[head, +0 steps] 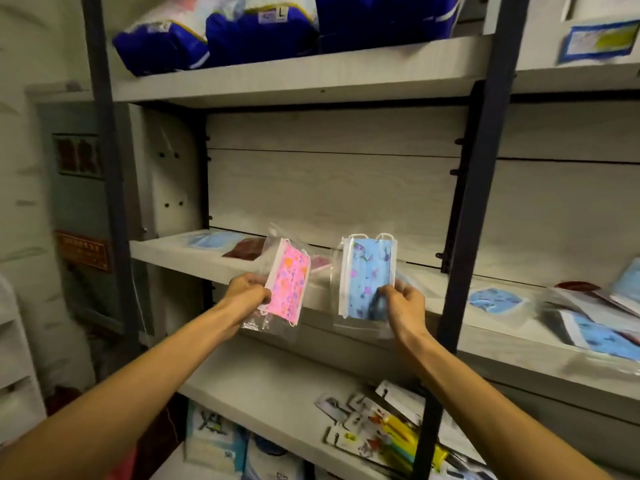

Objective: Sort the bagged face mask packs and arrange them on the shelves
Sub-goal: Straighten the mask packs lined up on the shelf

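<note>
My left hand (247, 292) grips a clear bag with pink patterned face masks (289, 279) by its left edge, held upright in front of the middle shelf (162, 252). My right hand (403, 299) pinches a clear bag of blue patterned masks (367, 275) at its lower right corner, also upright. On the shelf behind lie a pale blue mask pack (211, 240), a dark red pack (244, 249) and a pink pack (320, 262), partly hidden by the held bags.
A dark metal upright (467, 216) stands just right of my right hand. Right of it, several blue mask packs (495, 299) lie loose on the shelf. Blue bulky packs (256, 32) fill the top shelf. Carded small items (384, 427) lie on the lower shelf.
</note>
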### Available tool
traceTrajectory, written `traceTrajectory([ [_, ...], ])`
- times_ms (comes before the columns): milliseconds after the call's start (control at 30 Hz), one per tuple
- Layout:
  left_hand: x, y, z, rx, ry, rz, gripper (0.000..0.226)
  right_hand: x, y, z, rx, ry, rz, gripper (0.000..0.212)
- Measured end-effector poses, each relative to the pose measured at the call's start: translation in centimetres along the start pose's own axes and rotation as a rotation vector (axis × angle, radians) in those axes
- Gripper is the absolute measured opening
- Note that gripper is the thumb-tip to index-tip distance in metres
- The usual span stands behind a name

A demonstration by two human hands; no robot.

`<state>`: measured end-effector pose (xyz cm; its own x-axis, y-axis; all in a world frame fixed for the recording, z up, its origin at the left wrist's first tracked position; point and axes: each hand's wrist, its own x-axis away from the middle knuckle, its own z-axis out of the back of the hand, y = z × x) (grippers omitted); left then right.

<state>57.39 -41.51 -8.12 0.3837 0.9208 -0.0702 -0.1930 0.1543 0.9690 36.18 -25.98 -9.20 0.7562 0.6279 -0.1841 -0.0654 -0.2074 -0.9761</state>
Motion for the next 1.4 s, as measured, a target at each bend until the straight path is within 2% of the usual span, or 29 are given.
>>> traceTrajectory([
  [67,-2.0,-0.1,0.2,-0.048,-0.021,-0.024,0.036,-1.8,0.5,-1.4,0.016,0.034,0.053,0.006],
  [233,-7.3,2.3,0.9,-0.192,-0.066,-0.119,0.043,-7.1,0.2,-4.3,0.044,0.15,0.166,0.019],
  [400,-12.9,3.6,0.2,-0.319,-0.113,-0.272,0.052,-11.0,0.2,-6.0,0.174,0.17,0.213,0.031],
  [533,-17.3,2.3,-0.6,-0.587,-0.138,-0.428,0.06,-12.0,0.9,-5.6,0.317,0.179,0.267,0.029],
  [667,-20.7,1.2,-1.2,-1.042,-0.139,-0.523,0.08,-12.7,1.2,-4.2,0.475,0.192,0.329,0.034],
  [767,-23.0,0.8,-1.9,-1.088,-0.195,-0.571,0.089,-13.5,1.2,-3.2,0.478,0.29,0.306,0.032],
  [833,-24.4,1.3,-2.3,-1.11,-0.205,-0.68,0.077,-14.2,0.8,-2.9,0.448,0.386,0.243,0.033],
  [900,-25.3,2.0,-3.1,-1.114,-0.222,-0.821,0.059,-14.7,0.5,-2.8,0.524,0.451,0.131,0.036],
  [967,-25.7,2.5,-4.3,-1.051,-0.274,-0.892,0.042,-15.0,0.3,-2.7,0.721,0.439,0.047,0.033],
  [1067,-25.6,2.6,-6.2,-1.018,-0.361,-0.946,0.015,-14.7,0.1,-2.6,1.151,0.38,-0.036,0.037],
  [1133,-25.6,2.1,-7.1,-1.045,-0.364,-0.982,0.016,-14.7,0.3,-2.2,1.297,0.373,-0.107,0.049],
  [1267,-26.5,0.9,-8.1,-1.062,-0.306,-1.044,0.021,-14.3,0.5,-2.2,1.358,0.444,-0.152,0.071],
  [1400,-27.1,1.7,-8.9,-1.058,-0.302,-1.056,0.024,-13.5,1.3,-1.8,1.349,0.486,-0.004,0.059],
])
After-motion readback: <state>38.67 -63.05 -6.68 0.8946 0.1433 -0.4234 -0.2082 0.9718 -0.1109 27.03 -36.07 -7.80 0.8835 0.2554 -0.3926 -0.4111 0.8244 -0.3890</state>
